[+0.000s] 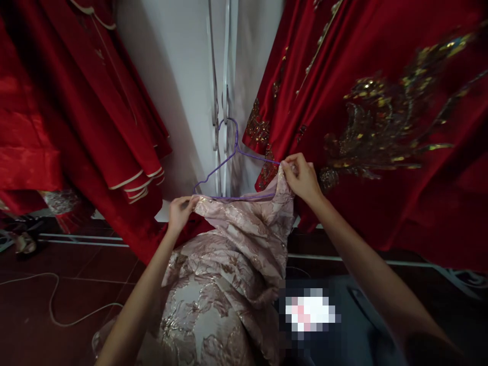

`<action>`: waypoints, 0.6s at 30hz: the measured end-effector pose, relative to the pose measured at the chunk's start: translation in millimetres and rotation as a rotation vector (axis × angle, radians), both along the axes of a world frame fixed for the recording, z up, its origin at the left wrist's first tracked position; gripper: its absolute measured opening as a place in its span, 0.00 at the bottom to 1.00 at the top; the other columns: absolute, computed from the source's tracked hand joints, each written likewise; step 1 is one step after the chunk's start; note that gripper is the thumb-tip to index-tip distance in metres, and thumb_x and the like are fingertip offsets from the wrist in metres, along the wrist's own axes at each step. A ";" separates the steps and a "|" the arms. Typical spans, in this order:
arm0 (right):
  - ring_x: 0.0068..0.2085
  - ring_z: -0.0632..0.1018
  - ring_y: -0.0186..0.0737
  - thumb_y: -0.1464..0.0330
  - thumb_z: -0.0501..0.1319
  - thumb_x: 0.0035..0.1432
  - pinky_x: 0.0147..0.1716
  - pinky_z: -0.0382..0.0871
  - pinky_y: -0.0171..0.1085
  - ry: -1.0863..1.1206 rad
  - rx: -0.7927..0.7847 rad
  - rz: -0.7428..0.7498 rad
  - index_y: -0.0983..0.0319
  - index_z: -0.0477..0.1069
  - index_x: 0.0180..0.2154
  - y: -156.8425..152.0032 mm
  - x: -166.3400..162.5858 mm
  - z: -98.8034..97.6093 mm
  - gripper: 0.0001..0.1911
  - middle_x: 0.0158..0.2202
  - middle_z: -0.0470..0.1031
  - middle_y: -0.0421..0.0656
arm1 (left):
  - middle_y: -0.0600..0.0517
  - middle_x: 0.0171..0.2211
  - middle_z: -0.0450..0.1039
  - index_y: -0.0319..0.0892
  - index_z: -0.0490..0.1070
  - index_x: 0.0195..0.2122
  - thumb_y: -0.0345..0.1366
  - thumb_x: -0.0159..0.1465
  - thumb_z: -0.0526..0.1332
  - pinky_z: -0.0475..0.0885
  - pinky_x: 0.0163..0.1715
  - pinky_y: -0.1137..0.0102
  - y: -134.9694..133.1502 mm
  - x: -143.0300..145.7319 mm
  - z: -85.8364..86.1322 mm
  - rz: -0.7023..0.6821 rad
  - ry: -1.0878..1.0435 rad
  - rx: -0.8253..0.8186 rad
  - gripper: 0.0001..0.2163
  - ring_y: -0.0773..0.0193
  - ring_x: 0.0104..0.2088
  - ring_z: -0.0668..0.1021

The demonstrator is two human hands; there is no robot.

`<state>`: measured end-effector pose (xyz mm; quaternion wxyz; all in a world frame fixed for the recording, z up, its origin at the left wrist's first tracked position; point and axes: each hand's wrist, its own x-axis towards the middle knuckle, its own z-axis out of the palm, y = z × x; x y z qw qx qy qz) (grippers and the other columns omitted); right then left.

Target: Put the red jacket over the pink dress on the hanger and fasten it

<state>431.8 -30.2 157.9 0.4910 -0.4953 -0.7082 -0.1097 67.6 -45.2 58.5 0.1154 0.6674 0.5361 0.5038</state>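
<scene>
A pale pink dress (229, 274) with gold floral brocade hangs from a purple wire hanger (219, 165), whose hook sits on a white metal rack in front of me. My left hand (180, 213) pinches the dress's top edge at the hanger's left end. At the right end, higher up, my right hand (301, 178) grips the other top corner of the dress between thumb and fingers. The bodice sags in folds between both hands, and the skirt spreads down toward me.
Red garments (110, 101) with pale trim hang on the left. A red gown (381, 137) with gold sequin embroidery hangs on the right. White rack bars (224, 76) run down the wall. A thin cable (55, 305) lies on the dark tiled floor; a blurred bright patch (310, 310) is lower right.
</scene>
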 end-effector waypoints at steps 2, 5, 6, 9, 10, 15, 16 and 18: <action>0.35 0.75 0.45 0.56 0.51 0.60 0.42 0.63 0.47 0.017 -0.012 0.008 0.56 0.65 0.39 1.3 -1.0 0.6 0.13 0.32 0.74 0.43 | 0.50 0.32 0.78 0.41 0.76 0.32 0.50 0.57 0.57 0.68 0.42 0.66 9.0 -25.0 -11.6 0.059 -0.009 -0.053 0.17 0.58 0.36 0.77; 0.33 0.75 0.44 0.56 0.51 0.60 0.42 0.63 0.46 0.033 -0.023 0.028 0.56 0.65 0.38 2.9 -1.7 0.2 0.12 0.31 0.74 0.42 | 0.49 0.35 0.78 0.40 0.77 0.34 0.49 0.57 0.57 0.69 0.41 0.65 18.4 -41.0 -21.9 0.077 0.010 -0.093 0.17 0.55 0.39 0.77; 0.33 0.75 0.44 0.56 0.51 0.60 0.42 0.63 0.46 0.035 -0.025 0.036 0.56 0.65 0.38 3.2 -1.5 0.1 0.12 0.30 0.74 0.41 | 0.49 0.36 0.78 0.41 0.77 0.34 0.49 0.57 0.58 0.69 0.42 0.65 20.5 -42.3 -23.8 0.088 0.022 -0.099 0.17 0.55 0.40 0.77; 0.32 0.75 0.44 0.56 0.52 0.60 0.41 0.63 0.46 0.028 -0.033 0.044 0.56 0.65 0.38 3.5 -0.4 1.1 0.12 0.30 0.74 0.42 | 0.48 0.37 0.78 0.42 0.77 0.35 0.48 0.57 0.58 0.69 0.43 0.62 24.8 -43.0 -27.7 0.120 0.042 -0.102 0.16 0.53 0.43 0.76; 0.32 0.75 0.44 0.56 0.51 0.60 0.41 0.63 0.46 0.023 -0.035 0.040 0.56 0.65 0.38 3.3 0.0 1.9 0.12 0.30 0.74 0.42 | 0.48 0.37 0.78 0.43 0.77 0.36 0.48 0.57 0.58 0.69 0.43 0.61 25.9 -43.5 -29.0 0.117 0.042 -0.102 0.16 0.52 0.43 0.76; 0.30 0.75 0.43 0.56 0.52 0.60 0.39 0.64 0.45 0.013 -0.024 0.047 0.55 0.65 0.36 2.2 0.9 5.5 0.11 0.28 0.73 0.41 | 0.47 0.39 0.77 0.40 0.76 0.38 0.49 0.58 0.56 0.68 0.46 0.63 31.5 -46.7 -27.6 0.055 -0.004 -0.069 0.19 0.56 0.43 0.76; 0.29 0.74 0.42 0.56 0.52 0.60 0.38 0.64 0.45 0.016 -0.025 0.050 0.55 0.65 0.36 2.1 0.6 5.4 0.11 0.27 0.72 0.41 | 0.47 0.40 0.77 0.40 0.76 0.39 0.49 0.58 0.56 0.68 0.46 0.64 32.5 -45.1 -23.3 0.039 -0.021 -0.046 0.19 0.57 0.42 0.76; 0.28 0.73 0.41 0.56 0.52 0.59 0.36 0.65 0.43 0.027 -0.041 0.066 0.55 0.64 0.36 2.3 -0.9 3.9 0.11 0.26 0.72 0.40 | 0.47 0.41 0.77 0.39 0.75 0.39 0.49 0.58 0.56 0.69 0.46 0.65 33.8 -37.7 -9.1 0.000 -0.062 0.006 0.19 0.58 0.42 0.77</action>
